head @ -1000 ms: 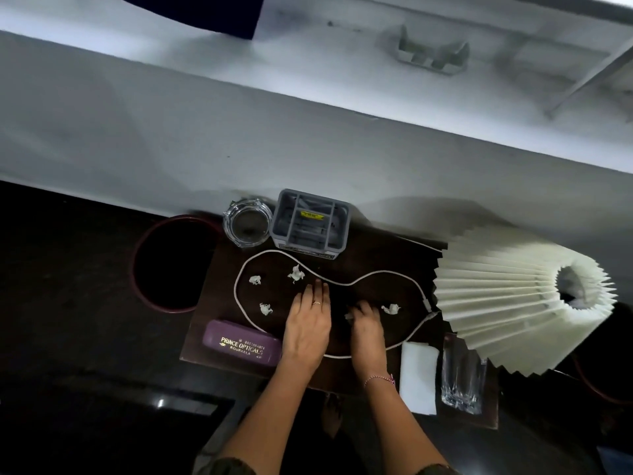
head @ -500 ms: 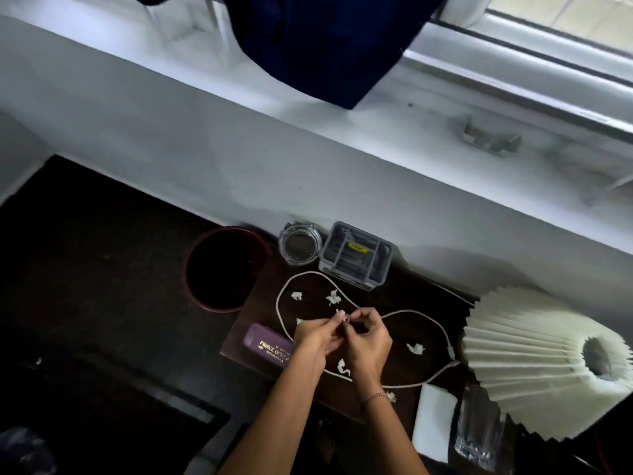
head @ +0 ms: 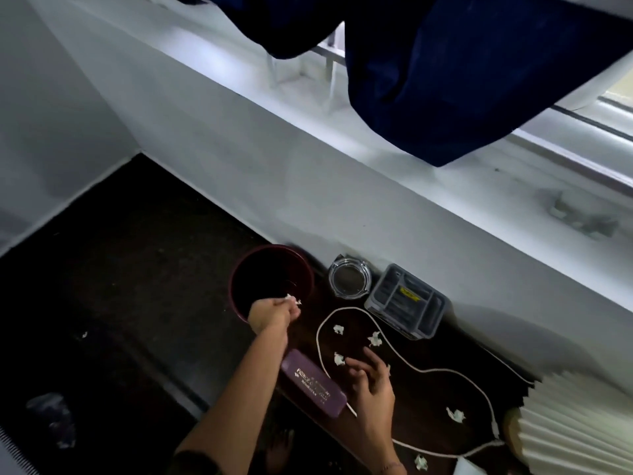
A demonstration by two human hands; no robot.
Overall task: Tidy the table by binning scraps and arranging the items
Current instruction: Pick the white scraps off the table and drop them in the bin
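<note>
My left hand [head: 272,314] reaches over the rim of a dark red bin [head: 270,265] left of the table, pinching small white paper scraps [head: 294,299]. My right hand [head: 371,382] hovers over the dark table [head: 421,399] with fingers spread, holding nothing, right beside a scrap [head: 339,358]. More scraps lie loose: one [head: 338,329] near the cable's bend, one [head: 375,338] further right, one [head: 455,414] near the lamp. A white cable [head: 431,371] loops around them. A purple spectacle case [head: 313,385] lies at the table's front left edge.
A glass ashtray [head: 350,280] and a grey compartment organiser [head: 406,301] stand at the back of the table by the white wall. A pleated white lampshade [head: 579,423] fills the right. A dark blue curtain [head: 462,70] hangs above. The floor is dark.
My left hand has left the table centre and moved left over the bin with scraps. My right hand has opened and stayed above the table. The camera view swung left.
</note>
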